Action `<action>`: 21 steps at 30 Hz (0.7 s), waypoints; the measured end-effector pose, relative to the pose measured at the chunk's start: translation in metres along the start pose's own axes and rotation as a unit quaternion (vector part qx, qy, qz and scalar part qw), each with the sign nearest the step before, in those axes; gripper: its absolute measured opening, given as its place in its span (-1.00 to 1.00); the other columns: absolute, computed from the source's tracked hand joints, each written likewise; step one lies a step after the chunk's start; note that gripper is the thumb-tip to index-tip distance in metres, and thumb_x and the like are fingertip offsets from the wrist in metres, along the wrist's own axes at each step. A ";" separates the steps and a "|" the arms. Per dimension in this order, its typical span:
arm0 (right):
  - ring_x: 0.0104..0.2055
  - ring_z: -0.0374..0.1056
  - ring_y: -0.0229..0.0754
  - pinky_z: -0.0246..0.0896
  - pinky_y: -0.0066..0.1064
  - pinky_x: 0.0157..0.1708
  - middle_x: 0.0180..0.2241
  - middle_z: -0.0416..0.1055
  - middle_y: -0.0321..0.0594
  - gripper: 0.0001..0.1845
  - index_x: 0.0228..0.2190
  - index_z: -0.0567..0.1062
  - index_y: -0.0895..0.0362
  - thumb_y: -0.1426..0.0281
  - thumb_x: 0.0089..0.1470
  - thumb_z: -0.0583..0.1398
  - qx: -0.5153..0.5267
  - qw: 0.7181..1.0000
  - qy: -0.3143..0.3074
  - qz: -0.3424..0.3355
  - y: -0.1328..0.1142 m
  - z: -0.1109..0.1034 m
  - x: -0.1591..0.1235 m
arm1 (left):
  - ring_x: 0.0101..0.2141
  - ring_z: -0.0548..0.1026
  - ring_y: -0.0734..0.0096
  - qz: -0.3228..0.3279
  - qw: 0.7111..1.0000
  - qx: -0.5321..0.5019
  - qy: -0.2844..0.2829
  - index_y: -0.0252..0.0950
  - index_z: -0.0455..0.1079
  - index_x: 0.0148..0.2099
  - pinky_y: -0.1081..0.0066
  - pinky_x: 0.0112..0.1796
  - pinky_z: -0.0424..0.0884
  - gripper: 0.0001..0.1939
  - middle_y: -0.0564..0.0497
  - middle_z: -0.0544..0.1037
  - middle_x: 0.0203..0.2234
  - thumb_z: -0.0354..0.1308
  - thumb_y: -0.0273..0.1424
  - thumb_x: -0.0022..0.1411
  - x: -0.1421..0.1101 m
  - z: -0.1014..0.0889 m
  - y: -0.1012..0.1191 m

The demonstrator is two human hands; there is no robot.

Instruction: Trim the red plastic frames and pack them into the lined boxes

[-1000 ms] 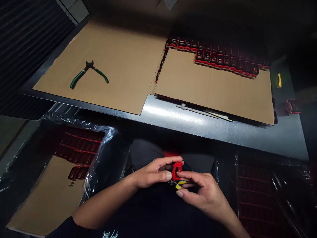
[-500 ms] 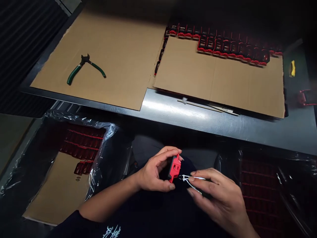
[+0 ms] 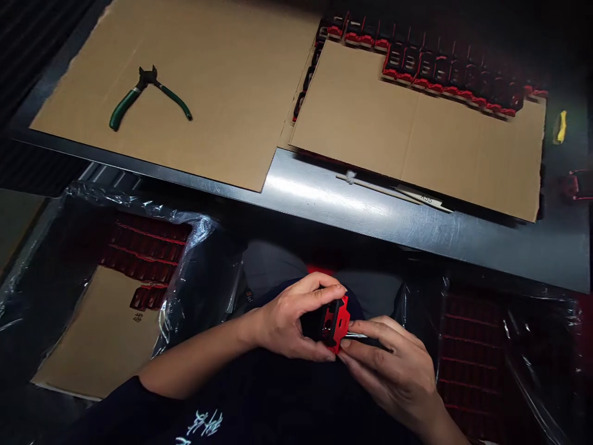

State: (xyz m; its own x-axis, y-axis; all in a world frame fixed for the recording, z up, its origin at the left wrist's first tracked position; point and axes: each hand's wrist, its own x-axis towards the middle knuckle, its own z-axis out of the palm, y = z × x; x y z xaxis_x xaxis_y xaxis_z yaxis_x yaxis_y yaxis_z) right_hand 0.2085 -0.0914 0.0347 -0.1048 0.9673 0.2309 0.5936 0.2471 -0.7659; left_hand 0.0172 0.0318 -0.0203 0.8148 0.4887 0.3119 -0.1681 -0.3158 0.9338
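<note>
Pinching the red-and-black plastic housing (image 3: 341,332) by its two ends, the left hand (image 3: 293,320) has its thumb and forefinger spread across it, just in front of the lap. The right hand (image 3: 399,368) has its fingers drawn close together on a slim metal tool (image 3: 356,335), mostly hidden, right beside the housing; whether the tip touches cannot be told. The step in hand looks like fine work on that side, and the next move seems to call for a firm left hold and small, precise motion from the right.

Off to the left, a plastic-lined bin (image 3: 199,224) holds rows of similar pieces (image 3: 143,262), beside a cardboard piece (image 3: 88,327).

Farther out, a thin stick (image 3: 375,185) lies along the tabletop (image 3: 310,191). Green-handled diagonal cutters (image 3: 148,77) rest, handles splayed, on the left cardboard sheet (image 3: 222,93). Past the right cardboard sheet's (image 3: 361,111) bare area stand rows of red-and-black housings (image 3: 445,68).
</note>
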 end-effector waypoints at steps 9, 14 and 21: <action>-0.27 0.52 -0.16 0.52 -0.37 -0.34 -0.23 0.61 -0.10 -0.82 -0.18 0.61 0.10 0.52 0.16 0.31 -0.001 1.000 0.010 -0.002 0.002 0.001 -0.002 | -0.05 0.51 0.10 -0.001 1.000 -0.008 0.013 -0.13 0.06 0.42 0.14 -0.08 0.56 -0.08 -0.20 0.39 -0.02 0.40 -0.14 0.13 0.001 0.001 0.000; -0.29 0.53 -0.16 0.52 -0.37 -0.34 -0.23 0.62 -0.08 -0.84 -0.20 0.63 0.11 0.52 0.15 0.31 0.001 1.000 0.019 0.000 0.002 0.001 -0.001 | -0.07 0.51 0.10 -0.004 1.000 -0.005 0.020 -0.14 0.07 0.42 0.14 -0.10 0.56 -0.08 -0.20 0.39 -0.03 0.39 -0.10 0.12 0.000 0.002 -0.002; -0.29 0.53 -0.16 0.53 -0.37 -0.34 -0.22 0.62 -0.10 -0.81 -0.19 0.63 0.08 0.52 0.14 0.31 -0.003 1.000 0.026 0.011 0.002 0.002 -0.003 | -0.08 0.51 0.11 -0.023 1.000 -0.007 0.013 -0.14 0.11 0.40 0.14 -0.10 0.55 -0.08 -0.20 0.41 -0.03 0.42 -0.11 0.09 0.001 0.002 -0.002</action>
State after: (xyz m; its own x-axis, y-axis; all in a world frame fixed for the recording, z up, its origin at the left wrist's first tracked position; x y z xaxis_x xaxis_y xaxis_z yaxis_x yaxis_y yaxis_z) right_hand 0.2081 -0.0939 0.0312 -0.0511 0.9681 0.2454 0.5993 0.2262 -0.7679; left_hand 0.0191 0.0316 -0.0220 0.8072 0.5239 0.2720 -0.1375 -0.2813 0.9497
